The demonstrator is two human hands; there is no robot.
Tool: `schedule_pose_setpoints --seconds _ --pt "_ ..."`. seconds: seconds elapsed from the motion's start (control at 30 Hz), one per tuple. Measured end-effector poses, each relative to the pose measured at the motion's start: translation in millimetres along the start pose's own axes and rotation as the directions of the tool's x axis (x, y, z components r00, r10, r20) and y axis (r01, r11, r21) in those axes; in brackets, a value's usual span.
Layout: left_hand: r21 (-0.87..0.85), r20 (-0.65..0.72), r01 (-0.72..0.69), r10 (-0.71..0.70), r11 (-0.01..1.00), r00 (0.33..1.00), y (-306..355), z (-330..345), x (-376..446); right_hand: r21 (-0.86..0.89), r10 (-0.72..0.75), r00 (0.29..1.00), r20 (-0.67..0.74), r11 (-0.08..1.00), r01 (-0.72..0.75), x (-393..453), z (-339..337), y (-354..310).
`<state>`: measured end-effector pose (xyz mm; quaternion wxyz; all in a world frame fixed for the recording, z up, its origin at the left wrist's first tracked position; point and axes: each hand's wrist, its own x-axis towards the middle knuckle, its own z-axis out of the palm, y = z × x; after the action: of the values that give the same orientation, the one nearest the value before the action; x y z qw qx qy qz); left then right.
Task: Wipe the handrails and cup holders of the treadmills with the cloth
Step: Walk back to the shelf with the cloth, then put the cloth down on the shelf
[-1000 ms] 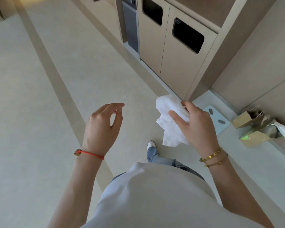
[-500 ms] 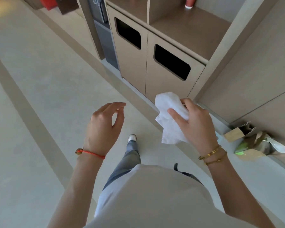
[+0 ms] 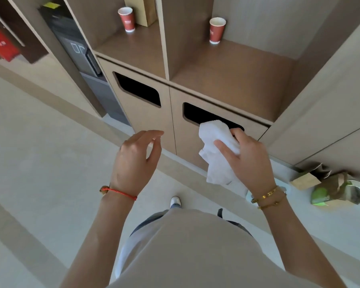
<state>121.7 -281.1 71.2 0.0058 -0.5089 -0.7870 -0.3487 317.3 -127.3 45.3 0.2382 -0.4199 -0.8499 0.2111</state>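
White cloth (image 3: 217, 151), bunched in the right hand (image 3: 247, 156), now sits right of centre before the bin slot (image 3: 208, 117), nearer than before; left hand (image 3: 133, 161) loosely spread, empty. Wiping looks finished; no treadmill shows.

Right hand (image 3: 247, 159) grips white cloth (image 3: 218, 154) before 2 bin openings (image 3: 138, 91).

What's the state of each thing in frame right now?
cloth: crumpled, held in front of the right bin slot
right hand: grips the cloth
left hand: empty, fingers loosely curled
left bin slot: open, dark
right bin slot: open, partly hidden by the cloth
two red cups: upright on the shelves
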Motion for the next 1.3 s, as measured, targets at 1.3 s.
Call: schedule_pose_setpoints --seconds 1.3 --pt "-0.179 0.298 -0.23 0.276 0.957 0.914 -39 165 298 -0.306 0.402 0.915 -0.039 0.867 -0.394 285 84 142"
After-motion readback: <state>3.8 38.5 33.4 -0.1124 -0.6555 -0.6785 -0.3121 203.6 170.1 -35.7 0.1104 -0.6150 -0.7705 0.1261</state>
